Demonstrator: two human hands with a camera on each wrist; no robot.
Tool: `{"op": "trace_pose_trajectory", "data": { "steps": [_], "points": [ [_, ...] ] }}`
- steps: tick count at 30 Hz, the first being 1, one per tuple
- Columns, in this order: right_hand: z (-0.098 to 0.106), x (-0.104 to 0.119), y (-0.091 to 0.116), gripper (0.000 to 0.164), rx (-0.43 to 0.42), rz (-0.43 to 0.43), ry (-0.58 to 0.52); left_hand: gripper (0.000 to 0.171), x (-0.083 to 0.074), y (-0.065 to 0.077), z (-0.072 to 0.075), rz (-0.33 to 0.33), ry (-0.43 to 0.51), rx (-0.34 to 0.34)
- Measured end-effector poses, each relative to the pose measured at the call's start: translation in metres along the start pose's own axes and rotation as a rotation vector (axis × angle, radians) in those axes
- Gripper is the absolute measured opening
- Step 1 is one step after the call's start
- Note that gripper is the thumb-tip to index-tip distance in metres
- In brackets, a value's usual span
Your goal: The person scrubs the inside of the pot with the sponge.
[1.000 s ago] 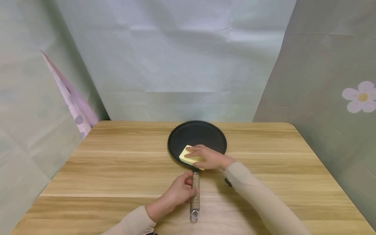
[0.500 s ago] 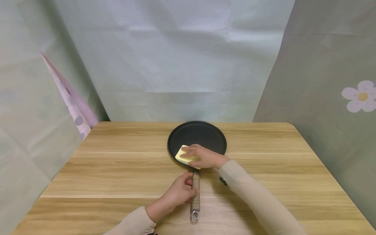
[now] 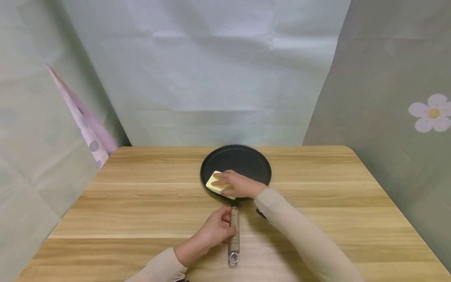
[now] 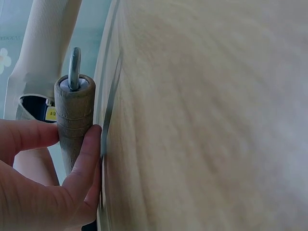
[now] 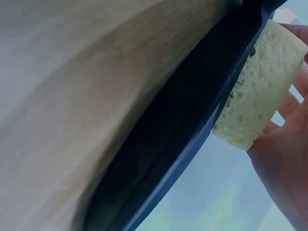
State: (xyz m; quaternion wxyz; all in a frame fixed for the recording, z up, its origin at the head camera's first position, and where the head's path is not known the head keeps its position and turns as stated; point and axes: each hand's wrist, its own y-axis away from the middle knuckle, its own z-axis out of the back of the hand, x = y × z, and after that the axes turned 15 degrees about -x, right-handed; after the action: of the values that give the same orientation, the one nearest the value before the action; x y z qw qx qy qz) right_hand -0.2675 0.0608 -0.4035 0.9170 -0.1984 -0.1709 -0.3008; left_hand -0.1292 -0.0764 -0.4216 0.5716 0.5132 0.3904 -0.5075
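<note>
A flat, round black frying pan (image 3: 246,158) lies at the far middle of the table, its wooden handle (image 3: 234,239) towards me. My left hand (image 3: 211,231) holds that handle from the left; the left wrist view shows thumb and fingers on either side of the wood (image 4: 76,110), below the metal hanging ring (image 4: 74,68). My right hand (image 3: 239,185) grips a pale yellow sponge (image 3: 213,182) from above, at the near left part of the pan. From the right wrist, the porous sponge (image 5: 264,89) shows against the pan's rim (image 5: 180,156), with the palm partly hidden behind it.
The pan stands on a wood-grain table (image 3: 148,211) with rounded far corners. Pale cloth hangings (image 3: 218,78) rise right behind its far edge and along both sides. A flower print (image 3: 433,113) shows on the right one.
My right hand has slid the sponge leftward and slightly away from me along the pan's near side. The left hand and the pan have stayed nearly still.
</note>
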Motion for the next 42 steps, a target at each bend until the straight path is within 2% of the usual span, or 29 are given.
{"op": "trace_pose_trajectory", "data": {
  "steps": [12, 28, 42],
  "points": [
    [-0.006, -0.002, -0.014, 0.043, 0.006, -0.038, 0.037, 0.067, 0.001, 0.000, 0.000, -0.008, 0.015, 0.006],
    [-0.004, 0.006, -0.027, 0.045, 0.052, -0.115, 0.061, 0.067, 0.002, 0.003, 0.002, -0.004, 0.011, 0.005],
    [-0.006, 0.004, -0.038, 0.043, 0.036, -0.142, 0.054, 0.063, 0.004, 0.003, 0.001, -0.033, 0.014, -0.002]
  ]
}}
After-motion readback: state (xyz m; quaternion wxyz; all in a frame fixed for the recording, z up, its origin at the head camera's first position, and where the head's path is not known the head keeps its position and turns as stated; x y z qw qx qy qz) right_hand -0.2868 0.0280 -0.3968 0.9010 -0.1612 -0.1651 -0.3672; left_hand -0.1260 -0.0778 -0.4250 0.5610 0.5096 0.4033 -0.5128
